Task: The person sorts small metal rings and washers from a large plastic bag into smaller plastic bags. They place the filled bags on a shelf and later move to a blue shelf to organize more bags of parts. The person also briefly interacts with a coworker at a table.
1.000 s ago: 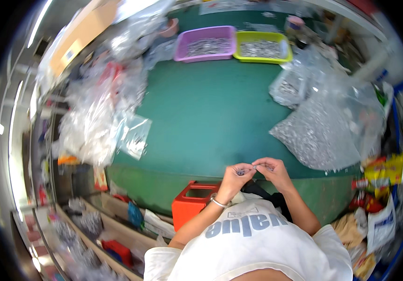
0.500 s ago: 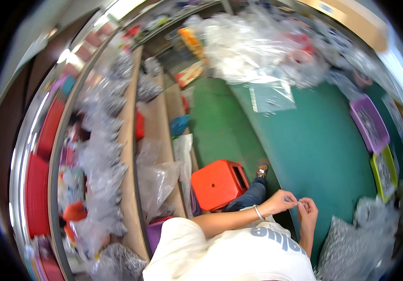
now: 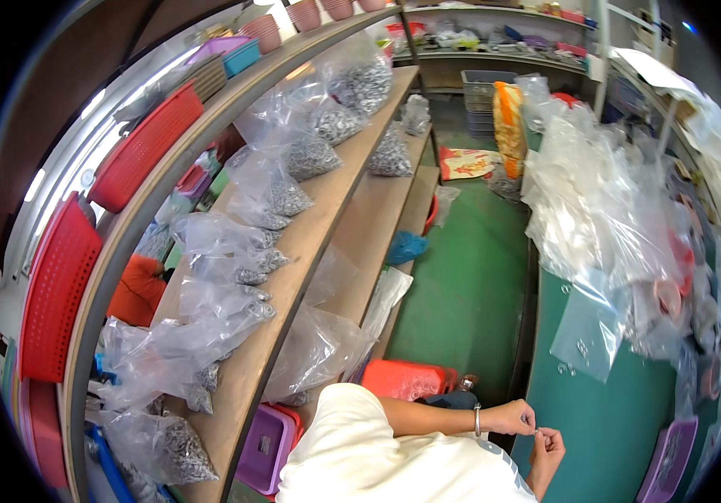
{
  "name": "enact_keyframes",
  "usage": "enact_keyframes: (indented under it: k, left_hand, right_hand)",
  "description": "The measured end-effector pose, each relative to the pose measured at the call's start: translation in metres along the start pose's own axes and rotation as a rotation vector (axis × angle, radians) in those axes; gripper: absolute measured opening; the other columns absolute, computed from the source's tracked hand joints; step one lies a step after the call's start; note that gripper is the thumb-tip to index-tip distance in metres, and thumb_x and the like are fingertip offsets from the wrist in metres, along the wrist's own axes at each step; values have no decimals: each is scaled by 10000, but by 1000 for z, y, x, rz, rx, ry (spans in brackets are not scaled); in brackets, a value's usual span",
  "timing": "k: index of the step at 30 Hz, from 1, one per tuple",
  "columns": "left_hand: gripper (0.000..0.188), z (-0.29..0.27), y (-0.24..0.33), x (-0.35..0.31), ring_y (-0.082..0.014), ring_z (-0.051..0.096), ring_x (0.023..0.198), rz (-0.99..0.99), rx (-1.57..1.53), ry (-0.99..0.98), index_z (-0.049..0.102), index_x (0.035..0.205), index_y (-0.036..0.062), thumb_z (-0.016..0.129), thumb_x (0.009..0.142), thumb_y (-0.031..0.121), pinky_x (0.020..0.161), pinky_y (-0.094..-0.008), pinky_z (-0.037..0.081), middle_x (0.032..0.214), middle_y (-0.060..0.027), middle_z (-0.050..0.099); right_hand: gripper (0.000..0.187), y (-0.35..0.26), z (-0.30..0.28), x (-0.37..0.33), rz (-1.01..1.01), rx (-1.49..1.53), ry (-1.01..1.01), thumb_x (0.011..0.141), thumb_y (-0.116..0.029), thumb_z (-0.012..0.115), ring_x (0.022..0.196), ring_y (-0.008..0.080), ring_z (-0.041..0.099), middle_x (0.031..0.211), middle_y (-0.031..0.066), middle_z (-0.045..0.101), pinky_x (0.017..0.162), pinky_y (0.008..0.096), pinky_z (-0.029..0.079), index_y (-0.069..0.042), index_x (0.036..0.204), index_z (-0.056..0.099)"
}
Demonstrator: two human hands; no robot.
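A tiny piece (image 3: 535,432), too small for me to make out, is pinched where the hands meet at the green table (image 3: 612,427): left hand (image 3: 513,417) curled nearly closed, right hand (image 3: 547,450) with thumb and finger together. From there, a clear bag (image 3: 585,323) lies at one o'clock, a purple basket (image 3: 662,482) at three, a red stool (image 3: 402,379) at ten, bags of metal bits (image 3: 180,448) on a shelf (image 3: 327,189) from nine to eleven

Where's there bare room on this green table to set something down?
Bare green tabletop lies between your right hand, the purple tray and the flat clear bag. It's crowded beyond that bag, under heaped plastic bags.
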State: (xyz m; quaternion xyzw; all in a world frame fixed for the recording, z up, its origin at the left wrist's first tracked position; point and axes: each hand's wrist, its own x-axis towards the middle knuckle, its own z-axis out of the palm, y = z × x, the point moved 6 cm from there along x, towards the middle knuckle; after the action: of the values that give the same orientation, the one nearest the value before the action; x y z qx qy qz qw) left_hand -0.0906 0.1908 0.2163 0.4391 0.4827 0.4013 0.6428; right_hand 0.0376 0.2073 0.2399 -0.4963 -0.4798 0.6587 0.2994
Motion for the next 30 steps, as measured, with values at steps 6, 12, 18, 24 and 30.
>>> enact_keyframes:
  k: [6,12,18,24,30]
  left_hand:
    - [165,-103,18,23,-62,445,451,-63,-93,166,585,730,-10,624,736,151,388,-207,344,587,-21,536]
    - [210,-191,32,4,-66,498,529,-56,-102,322,601,787,-7,649,761,196,435,-209,391,699,-40,583]
    - [50,-378,108,-182,-112,563,666,133,427,1518,627,728,46,588,710,70,635,-253,452,711,-38,612]
    - [81,-423,89,-316,-71,444,547,188,544,2248,575,767,-12,599,773,65,516,-250,381,582,-21,534]
    - [90,-429,71,-324,-84,434,533,182,627,2328,576,784,-6,602,779,80,502,-254,363,579,-36,519]
  right_hand:
    - [59,-34,78,83,-4,-13,-101,813,-71,585,421,-9,285,536,-79,408,381,166,169,-48,782,540]
    - [102,-51,142,134,12,-38,-298,852,-130,552,420,-1,286,523,-58,411,377,184,165,-29,843,549]
    - [87,48,126,202,0,-342,-423,822,-58,541,460,71,449,553,10,509,405,213,324,14,810,588]
    - [94,68,126,240,34,-861,-582,781,-25,550,499,141,578,565,103,596,490,267,442,44,748,604]
    - [117,116,133,305,-89,-1093,-689,730,-102,620,591,261,623,634,174,608,557,340,468,14,741,623]
